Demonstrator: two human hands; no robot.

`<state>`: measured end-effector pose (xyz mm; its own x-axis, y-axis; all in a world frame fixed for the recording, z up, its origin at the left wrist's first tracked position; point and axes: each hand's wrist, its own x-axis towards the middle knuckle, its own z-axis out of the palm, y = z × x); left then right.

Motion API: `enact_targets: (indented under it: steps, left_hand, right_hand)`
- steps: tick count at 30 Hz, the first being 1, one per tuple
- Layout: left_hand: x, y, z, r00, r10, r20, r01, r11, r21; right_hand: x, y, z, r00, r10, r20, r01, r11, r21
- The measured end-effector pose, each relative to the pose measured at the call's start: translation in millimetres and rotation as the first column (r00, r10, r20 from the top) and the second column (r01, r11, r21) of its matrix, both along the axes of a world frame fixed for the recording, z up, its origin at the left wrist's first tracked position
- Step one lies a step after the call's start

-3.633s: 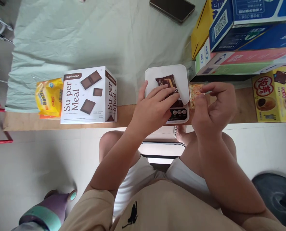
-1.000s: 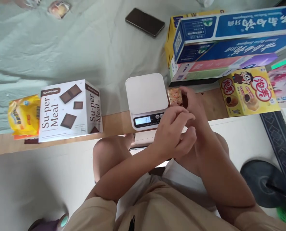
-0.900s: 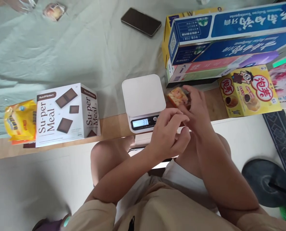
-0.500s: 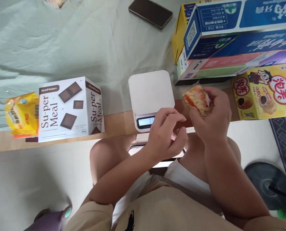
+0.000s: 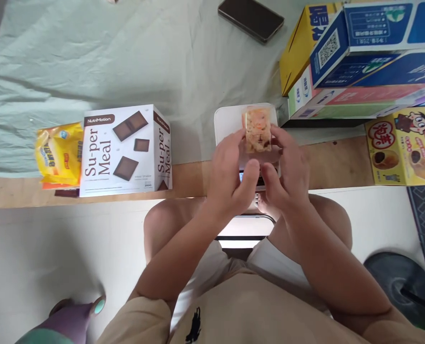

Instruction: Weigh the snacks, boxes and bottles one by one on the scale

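While both hands flank it with fingers loosely curled, one wrapped snack [image 5: 258, 125], pale orange under clear film, is held between the fingertips of the left hand [image 5: 228, 169] and those of the right hand [image 5: 289, 167]; thumbs stand free below its near edge. Location: over the plate of one white scale [image 5: 227, 117]; contact with the plate cannot be told. Scale display: mostly covered by the hands. To the left, along the wooden edge of the table [image 5: 188, 180]: one white box [image 5: 121, 153], lettered "Su-per Meal"; one yellow packet [image 5: 59, 152], just beside it. Beyond: one dark phone [image 5: 251, 20], flat on pale green cloth [image 5: 126, 57]. To the right: one blue carton [image 5: 368, 59], stacked; one yellow carton [image 5: 400, 153], upright.
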<state>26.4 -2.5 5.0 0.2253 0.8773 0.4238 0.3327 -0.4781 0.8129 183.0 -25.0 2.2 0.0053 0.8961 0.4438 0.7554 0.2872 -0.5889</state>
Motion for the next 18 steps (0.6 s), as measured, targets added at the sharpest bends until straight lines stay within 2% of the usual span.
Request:
enact_targets:
  steps: [5, 8, 12, 18]
  left_hand:
    - [-17, 12, 1.4, 0.969, 0.211, 0.130, -0.212, 0.977, -0.004]
    - [-32, 21, 3.8, 0.936, 0.279, 0.216, -0.287, 0.958, 0.006]
    - [-44, 28, 3.0, 0.931, 0.309, 0.196, -0.313, 0.950, -0.013]
    - [-41, 28, 0.2, 0.938, 0.298, 0.179, -0.300, 0.954, -0.013]
  right_hand:
    - [7, 3, -1.5, 0.984, -0.154, -0.084, 0.163, 0.981, 0.106]
    - [22, 2, -4.6, 0.957, -0.246, -0.156, 0.266, 0.957, 0.119]
    - [33, 1, -9.0, 0.950, -0.246, -0.192, 0.272, 0.954, 0.122]
    - [33, -2, -8.8, 0.962, -0.233, -0.145, 0.249, 0.962, 0.109]
